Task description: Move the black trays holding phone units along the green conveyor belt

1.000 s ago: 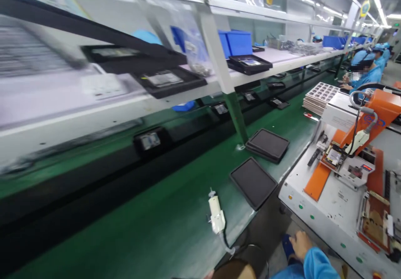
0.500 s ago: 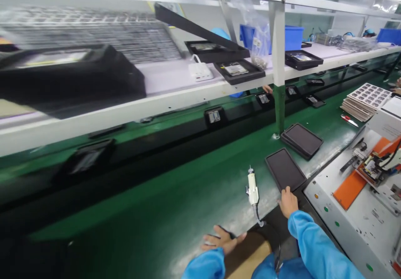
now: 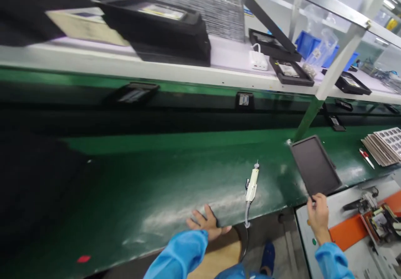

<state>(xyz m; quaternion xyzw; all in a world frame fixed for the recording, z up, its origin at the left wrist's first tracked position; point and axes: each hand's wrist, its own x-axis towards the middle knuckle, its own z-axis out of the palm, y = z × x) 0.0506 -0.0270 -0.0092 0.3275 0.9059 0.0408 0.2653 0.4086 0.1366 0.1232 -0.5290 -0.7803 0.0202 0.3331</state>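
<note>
My right hand (image 3: pixel 319 216) pinches the near corner of a shallow dark tray (image 3: pixel 315 164) with a raised rim. The tray lies on the green bench beside the shelf post; an edge of another dark piece shows at its right side. My left hand (image 3: pixel 207 224) rests palm down at the bench's front edge, fingers spread and nothing held. Between the two hands lies a cream electric screwdriver (image 3: pixel 252 183), its bit pointing away from me and its grey cable hanging over the edge.
A white machine with an orange slide (image 3: pixel 351 230) stands at the right. Beyond it are a stack of printed sheets (image 3: pixel 379 145) and a red-handled cutter (image 3: pixel 366 158). Dark trays with parts (image 3: pixel 244 100) sit on the sunken line behind the bench. A white shelf (image 3: pixel 175 71) crosses above.
My right hand has carried the tray away from me, over the other dark trays by the post. My left hand stays spread at the bench edge. The view has tilted and turned left.
</note>
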